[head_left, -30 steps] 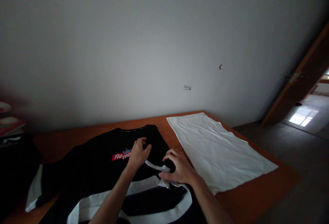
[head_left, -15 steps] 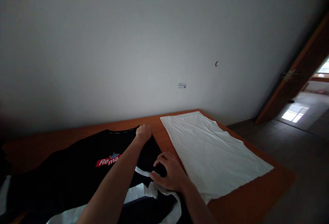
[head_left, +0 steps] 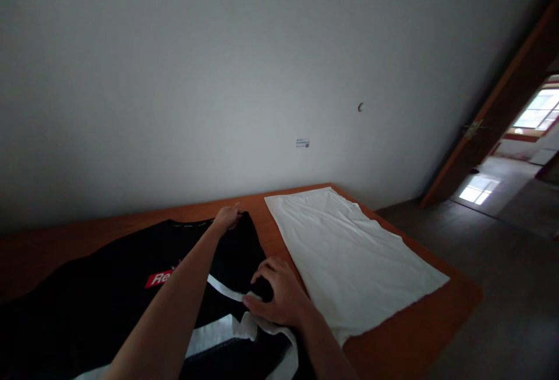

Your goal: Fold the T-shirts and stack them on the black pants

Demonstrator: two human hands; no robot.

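A black shirt (head_left: 100,287) with white bands and a red printed patch (head_left: 158,279) lies spread over the wooden table. At its upper shoulder edge, beside the neckline, my left hand (head_left: 227,217) touches the fabric with a finger stretched out. Lower down, my right hand (head_left: 279,293) rests on the shirt, thumb and fingers curved but apart, with black cloth showing between them. Its thumb touches a white band (head_left: 225,288). More white band (head_left: 213,333) bunches below this hand. My left forearm covers part of the print.
A white cloth (head_left: 345,252) lies flat on the table (head_left: 393,339) at the right. Behind the table rises a plain wall (head_left: 196,89) bearing a small label (head_left: 302,143). An open wooden door (head_left: 489,118) stands at the far right.
My left hand has slid slightly left along the shoulder edge, and its fist has loosened. The shirt's shoulder corner now shows beside it. My right hand stays at the band. The view has turned slightly right.
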